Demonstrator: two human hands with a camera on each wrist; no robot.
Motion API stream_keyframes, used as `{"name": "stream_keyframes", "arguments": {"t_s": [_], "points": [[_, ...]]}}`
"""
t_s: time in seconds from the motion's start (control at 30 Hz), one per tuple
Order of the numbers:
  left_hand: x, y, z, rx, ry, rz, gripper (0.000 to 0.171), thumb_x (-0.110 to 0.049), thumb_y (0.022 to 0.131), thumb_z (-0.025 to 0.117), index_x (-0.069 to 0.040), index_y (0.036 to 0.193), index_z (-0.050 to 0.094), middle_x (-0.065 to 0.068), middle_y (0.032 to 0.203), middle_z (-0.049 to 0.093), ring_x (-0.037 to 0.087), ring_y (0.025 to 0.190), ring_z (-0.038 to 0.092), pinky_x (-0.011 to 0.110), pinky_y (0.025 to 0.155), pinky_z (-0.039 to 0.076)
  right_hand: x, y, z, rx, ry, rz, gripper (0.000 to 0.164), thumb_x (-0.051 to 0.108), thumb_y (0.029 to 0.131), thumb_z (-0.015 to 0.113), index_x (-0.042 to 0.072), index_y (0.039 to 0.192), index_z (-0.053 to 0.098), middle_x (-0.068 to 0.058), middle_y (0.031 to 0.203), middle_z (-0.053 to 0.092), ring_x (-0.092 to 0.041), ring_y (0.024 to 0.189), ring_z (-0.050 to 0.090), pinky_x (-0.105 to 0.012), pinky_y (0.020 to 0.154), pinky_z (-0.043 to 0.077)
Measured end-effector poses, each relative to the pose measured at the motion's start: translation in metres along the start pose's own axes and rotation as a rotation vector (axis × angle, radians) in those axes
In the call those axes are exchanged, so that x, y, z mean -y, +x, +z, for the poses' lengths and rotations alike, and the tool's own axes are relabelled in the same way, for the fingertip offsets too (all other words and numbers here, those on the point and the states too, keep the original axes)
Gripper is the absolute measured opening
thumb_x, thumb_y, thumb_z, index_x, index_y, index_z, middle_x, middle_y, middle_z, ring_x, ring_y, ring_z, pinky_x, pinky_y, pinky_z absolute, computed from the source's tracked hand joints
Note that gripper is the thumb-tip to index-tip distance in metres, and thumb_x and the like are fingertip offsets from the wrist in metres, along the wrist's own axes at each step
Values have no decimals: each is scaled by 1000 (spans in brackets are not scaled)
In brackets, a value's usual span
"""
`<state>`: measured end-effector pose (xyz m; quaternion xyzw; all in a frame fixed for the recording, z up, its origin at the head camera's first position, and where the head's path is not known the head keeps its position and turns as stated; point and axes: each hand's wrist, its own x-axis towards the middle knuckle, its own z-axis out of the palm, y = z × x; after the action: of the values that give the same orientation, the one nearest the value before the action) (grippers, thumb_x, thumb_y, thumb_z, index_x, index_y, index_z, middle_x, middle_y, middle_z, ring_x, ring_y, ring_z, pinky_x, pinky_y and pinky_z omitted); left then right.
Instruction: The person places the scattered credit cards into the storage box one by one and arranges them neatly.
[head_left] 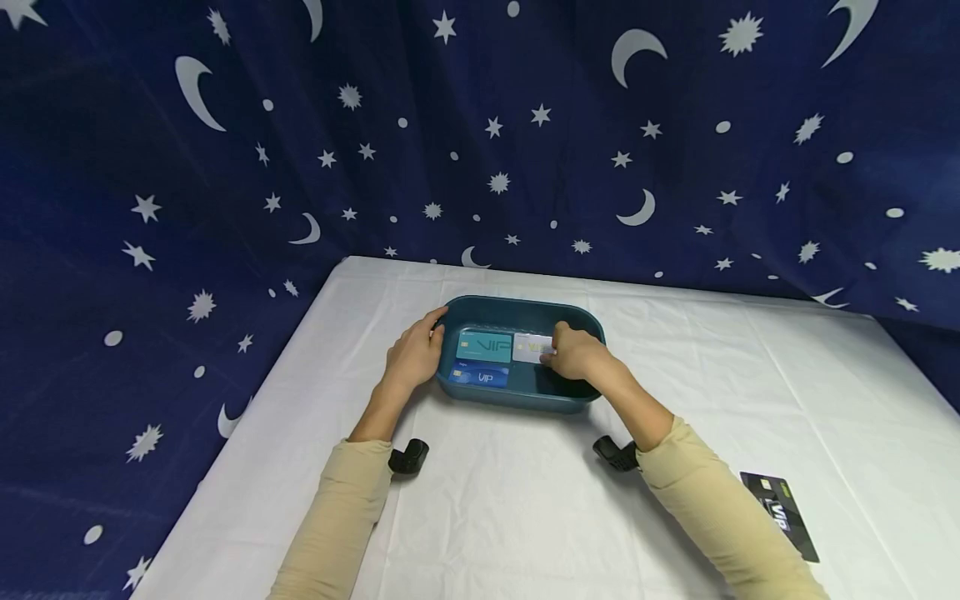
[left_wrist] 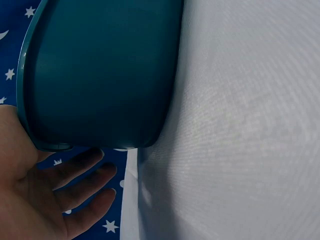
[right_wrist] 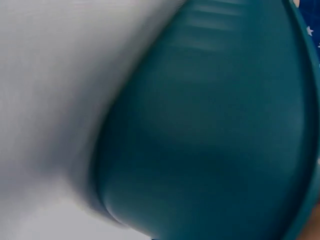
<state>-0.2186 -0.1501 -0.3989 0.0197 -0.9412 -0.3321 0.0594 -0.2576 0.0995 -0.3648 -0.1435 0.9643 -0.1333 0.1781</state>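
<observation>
In the head view, the right hand (head_left: 581,354) reaches into the teal bin (head_left: 517,401), thumb and fingers narrowly pinching the white card (head_left: 528,348) at its 3 o'clock end. The teal card (head_left: 483,346) lies just beside, at 9 o'clock; the blue card (head_left: 478,374), at 8. The left hand (head_left: 415,356), fingers loosely extended, touches the bin's 9 o'clock rim. The black card (head_left: 783,510) lies on the desk (head_left: 495,508), at the bin's 4 o'clock.

The head camera looks forward and down from six o'clock, farthest off; the left wrist camera (head_left: 408,457) at seven and right wrist camera (head_left: 615,454) at five sit close — both facing twelve, sharing the bin (head_left: 517,401).
</observation>
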Motion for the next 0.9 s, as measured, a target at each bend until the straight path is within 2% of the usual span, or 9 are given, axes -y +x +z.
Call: {"name": "stream_keyframes", "arguments": {"t_s": [0.1,0.2,0.37,0.57,0.9], "points": [[-1,-1,0,-1,3,0,41,-23,104,40,-19,144,45,13,139,49,38,120,50,60,85,42,-2,-6,-7,-41,38,-31,30,24,96,58,-2,110,50,-14,85,61,-25,72,54,-40,68,45],[-2,-1,-1,-2,8,-8,41,-24,104,40,-20,144,45,13,139,49,39,119,50,61,85,41,-7,-12,-15,-88,82,-67,31,23,97,57,-2,111,48,-12,81,60,-25,70,54,-40,67,45],[-4,-2,-1,-4,19,-23,41,-24,103,40,-21,144,45,13,140,49,40,119,50,61,86,39,-22,-24,-32,-164,141,-63,42,25,97,56,-4,123,43,-19,94,61,-29,76,56,-44,69,45],[-2,-2,1,-1,24,-31,40,-24,103,40,-22,144,45,13,140,49,41,118,51,61,86,39,-44,-41,-43,-150,197,-40,50,30,97,55,-5,130,41,-24,104,59,-36,89,59,-49,74,46],[-3,-1,-2,-2,17,-11,41,-22,103,41,-20,144,45,15,137,50,41,115,53,60,84,42,-89,-67,-50,-187,125,39,51,34,95,54,-7,124,43,-28,104,57,-42,92,56,-52,73,43]]}}
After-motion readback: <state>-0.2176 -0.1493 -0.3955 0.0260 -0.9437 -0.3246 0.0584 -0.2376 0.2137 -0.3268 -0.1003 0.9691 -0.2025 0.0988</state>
